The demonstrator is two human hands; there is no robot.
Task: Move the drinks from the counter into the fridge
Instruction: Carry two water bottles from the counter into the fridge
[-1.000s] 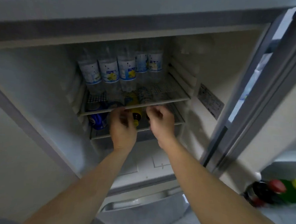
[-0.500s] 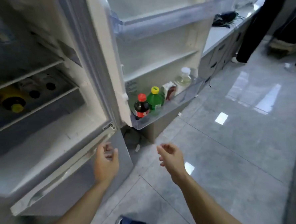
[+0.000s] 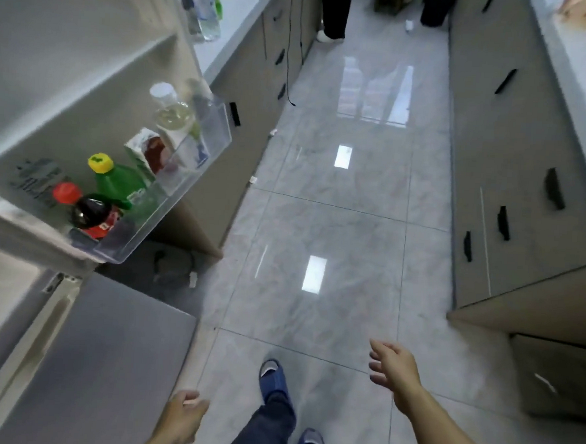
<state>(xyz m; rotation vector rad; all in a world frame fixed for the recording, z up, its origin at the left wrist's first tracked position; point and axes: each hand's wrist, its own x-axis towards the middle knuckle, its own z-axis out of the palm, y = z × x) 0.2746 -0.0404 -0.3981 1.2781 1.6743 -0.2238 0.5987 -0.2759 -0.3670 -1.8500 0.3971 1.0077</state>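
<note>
Both hands empty, left hand (image 3: 184, 410) loosely curled and right hand (image 3: 392, 368) spread, a person faces bottles (image 3: 203, 7) waiting on the counter (image 3: 235, 16), risking a bump against the open fridge door (image 3: 87, 82) and its loaded door bin (image 3: 170, 193).

Just one head cam here, wide-angle, looking forward and steeply down at the tiled floor (image 3: 335, 241). Open fridge door (image 3: 70, 81) sits close around 10 o'clock, the counter (image 3: 236, 9) farther off near 11.

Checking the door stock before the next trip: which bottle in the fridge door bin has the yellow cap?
The green bottle, second from the hinge end. The dark cola bottle beside it has a red cap; the clear bottle farther along has a white one.
</note>
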